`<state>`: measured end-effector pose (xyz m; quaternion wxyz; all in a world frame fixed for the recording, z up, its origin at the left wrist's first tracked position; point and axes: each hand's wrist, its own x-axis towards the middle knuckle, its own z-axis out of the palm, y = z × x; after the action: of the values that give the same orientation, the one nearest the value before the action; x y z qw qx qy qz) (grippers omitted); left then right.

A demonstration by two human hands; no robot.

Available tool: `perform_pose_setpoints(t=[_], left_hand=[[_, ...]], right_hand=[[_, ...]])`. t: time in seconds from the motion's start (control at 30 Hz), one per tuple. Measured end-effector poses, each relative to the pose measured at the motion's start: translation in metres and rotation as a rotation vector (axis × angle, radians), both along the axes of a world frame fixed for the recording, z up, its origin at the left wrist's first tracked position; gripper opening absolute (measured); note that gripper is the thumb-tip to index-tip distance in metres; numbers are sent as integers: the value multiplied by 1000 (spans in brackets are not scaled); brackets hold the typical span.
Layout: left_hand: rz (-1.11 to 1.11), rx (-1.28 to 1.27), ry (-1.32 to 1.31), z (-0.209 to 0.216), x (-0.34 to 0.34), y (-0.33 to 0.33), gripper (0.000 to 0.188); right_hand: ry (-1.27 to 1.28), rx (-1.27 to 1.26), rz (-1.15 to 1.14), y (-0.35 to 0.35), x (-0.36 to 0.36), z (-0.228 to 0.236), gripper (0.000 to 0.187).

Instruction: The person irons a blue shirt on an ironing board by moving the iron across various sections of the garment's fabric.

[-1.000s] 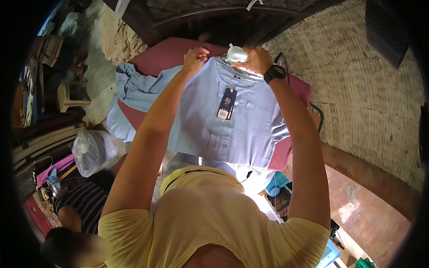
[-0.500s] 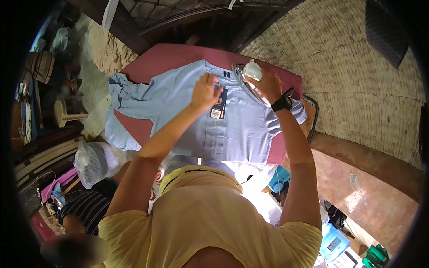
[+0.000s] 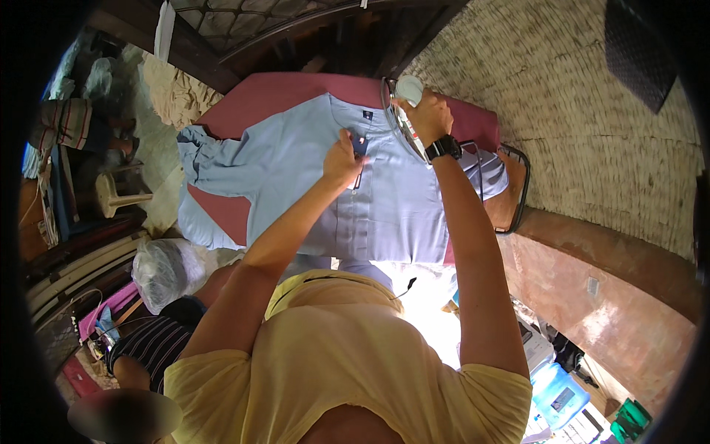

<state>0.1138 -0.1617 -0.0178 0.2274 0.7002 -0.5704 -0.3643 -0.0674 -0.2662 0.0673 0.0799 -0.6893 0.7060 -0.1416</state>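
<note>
A light blue button-front shirt lies spread out on a maroon-covered ironing board. My left hand is over the front near the neck opening, its thumb and fingers closed on a dark hang tag. Part of the tag is hidden behind the hand. Wrapped round the handle of a steam iron is my right hand, with a black watch on that wrist. The iron is by the right side of the collar; whether its plate touches the cloth I cannot tell.
Past the board's right end is a black metal frame. A wooden grille door stands beyond the far edge. On the left are a small stool, a clear plastic bag and a person in a striped shirt.
My left hand has closed on the hang tag, which was lying uncovered on the shirt. The iron in my right hand has shifted slightly away from me and to the left.
</note>
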Motion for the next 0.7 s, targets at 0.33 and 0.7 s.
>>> perform_pose_setpoints(t=[0.33, 0.7], left_hand=[[328, 568, 1362, 15, 41, -126, 27], [-439, -264, 70, -14, 58, -72, 14]], right_hand=[[-45, 128, -156, 48, -38, 43, 66], [-31, 207, 127, 108, 1, 25, 61]])
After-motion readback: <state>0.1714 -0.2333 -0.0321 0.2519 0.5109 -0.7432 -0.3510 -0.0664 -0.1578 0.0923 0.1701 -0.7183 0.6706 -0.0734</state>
